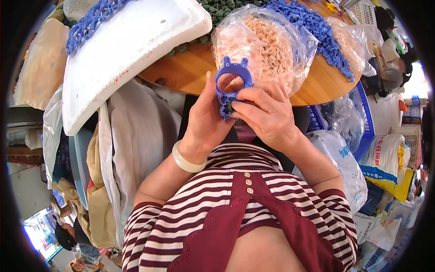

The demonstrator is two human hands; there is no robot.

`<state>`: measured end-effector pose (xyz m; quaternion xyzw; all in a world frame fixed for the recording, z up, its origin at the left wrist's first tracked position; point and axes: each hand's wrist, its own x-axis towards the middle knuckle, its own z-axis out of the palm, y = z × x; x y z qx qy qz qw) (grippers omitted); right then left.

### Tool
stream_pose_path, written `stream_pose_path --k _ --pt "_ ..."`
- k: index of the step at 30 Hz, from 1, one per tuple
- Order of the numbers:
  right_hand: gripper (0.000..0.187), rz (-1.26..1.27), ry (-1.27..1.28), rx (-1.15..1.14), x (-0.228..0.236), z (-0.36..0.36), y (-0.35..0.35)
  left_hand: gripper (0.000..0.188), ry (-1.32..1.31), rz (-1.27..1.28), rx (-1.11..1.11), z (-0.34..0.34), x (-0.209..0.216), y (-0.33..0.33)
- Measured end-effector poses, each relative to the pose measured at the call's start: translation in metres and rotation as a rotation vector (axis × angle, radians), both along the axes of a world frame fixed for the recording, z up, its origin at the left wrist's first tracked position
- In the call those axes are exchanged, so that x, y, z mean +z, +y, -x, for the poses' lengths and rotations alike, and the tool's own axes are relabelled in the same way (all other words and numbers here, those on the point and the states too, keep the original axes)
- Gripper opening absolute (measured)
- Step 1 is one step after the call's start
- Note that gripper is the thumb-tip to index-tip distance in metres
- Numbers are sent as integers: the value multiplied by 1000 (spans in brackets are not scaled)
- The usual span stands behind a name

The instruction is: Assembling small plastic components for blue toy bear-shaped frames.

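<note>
A blue plastic part (234, 69) with a large round ring and two small prongs at its top is held up in front of my chest, near the table edge. My left hand (205, 119) is closed around its lower left side, thumb pointing up along the ring. From the other side, my right hand (271, 112) pinches the narrow lower end with thumb and fingers. A small dark green piece (229, 105) shows at that lower end, beside my right fingertips. My fingers partly cover where the two pieces meet.
On the round wooden table (324, 88) lies an open clear bag of peach-coloured pieces (271, 43). Piles of blue parts (312, 29) and dark green pieces (226, 8) sit behind it. A white foam slab (136, 56) juts out at left. A blue basket (368, 120) stands right.
</note>
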<state>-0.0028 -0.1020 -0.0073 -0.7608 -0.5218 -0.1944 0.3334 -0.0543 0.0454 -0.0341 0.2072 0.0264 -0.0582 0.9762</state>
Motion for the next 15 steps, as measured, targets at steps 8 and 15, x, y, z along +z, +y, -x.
stream_pose_path --k 8,15 --pt "28 104 -163 -14 -3 5 -4 46 60 12 26 3 5 0" --pt "33 240 -291 -112 -7 20 -8 47 72 53 47 8 0 -4"
